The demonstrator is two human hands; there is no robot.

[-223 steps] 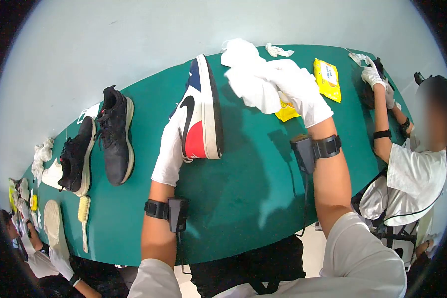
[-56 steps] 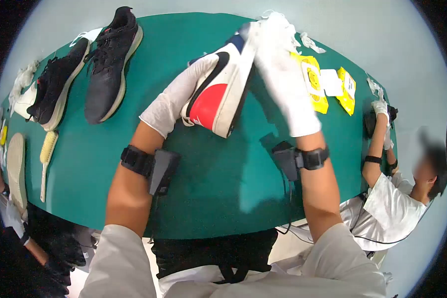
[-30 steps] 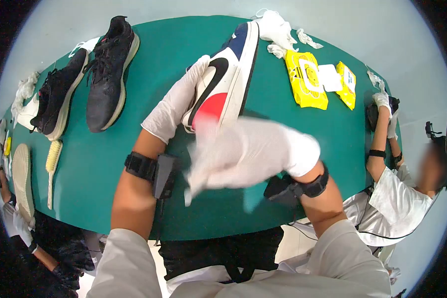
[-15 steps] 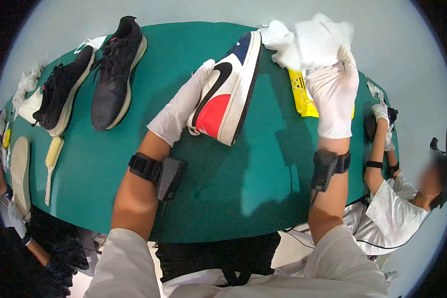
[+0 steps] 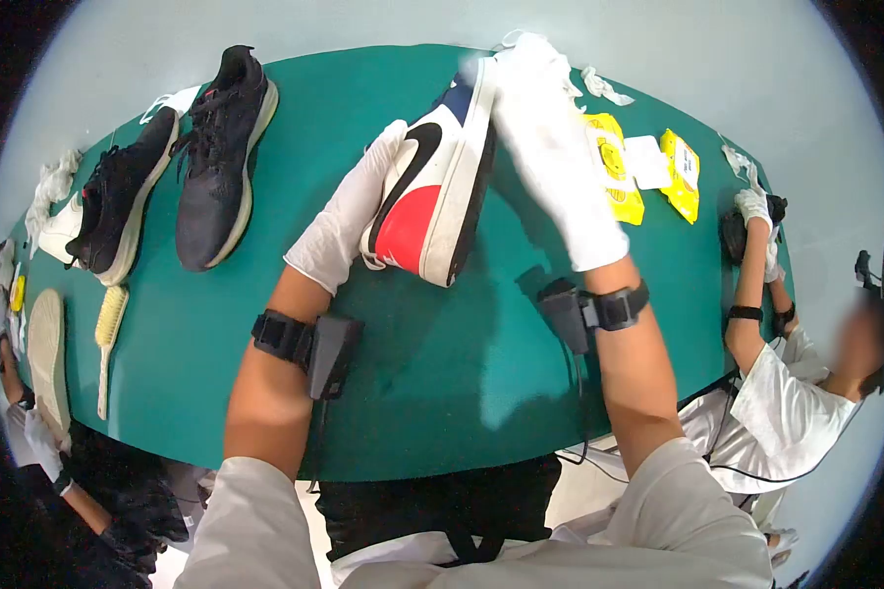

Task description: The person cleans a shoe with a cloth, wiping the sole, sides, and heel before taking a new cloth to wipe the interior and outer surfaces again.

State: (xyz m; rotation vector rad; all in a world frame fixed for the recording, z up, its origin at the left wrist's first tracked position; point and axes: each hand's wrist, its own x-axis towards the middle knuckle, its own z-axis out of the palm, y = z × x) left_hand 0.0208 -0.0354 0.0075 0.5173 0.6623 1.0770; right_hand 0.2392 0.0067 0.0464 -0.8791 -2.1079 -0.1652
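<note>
A white, red and navy sneaker (image 5: 430, 182) with a black swoosh lies tilted on its side, its sole edge facing right. My gloved left hand (image 5: 354, 201) holds it from the left, with the fingers hidden inside or behind the upper. At the toe end, my gloved right hand (image 5: 550, 133) presses a white wipe (image 5: 535, 61) against the shoe. Its fingers are blurred and merge with the cloth. Two yellow packets, one nearer (image 5: 627, 204) and one farther right (image 5: 682, 177), lie right of that hand.
Two black shoes, one larger in view (image 5: 216, 177) and one beside it (image 5: 133, 196), stand left. Below them are a brush (image 5: 110, 319) and an insole (image 5: 46, 353). Crumpled wipes (image 5: 607, 88) lie at the far edge. Co-workers (image 5: 786, 412) sit at right and lower left.
My right hand has moved left from above the yellow packets to the sneaker's toe, carrying the wipe. The packets are now uncovered. The sneaker has shifted slightly left.
</note>
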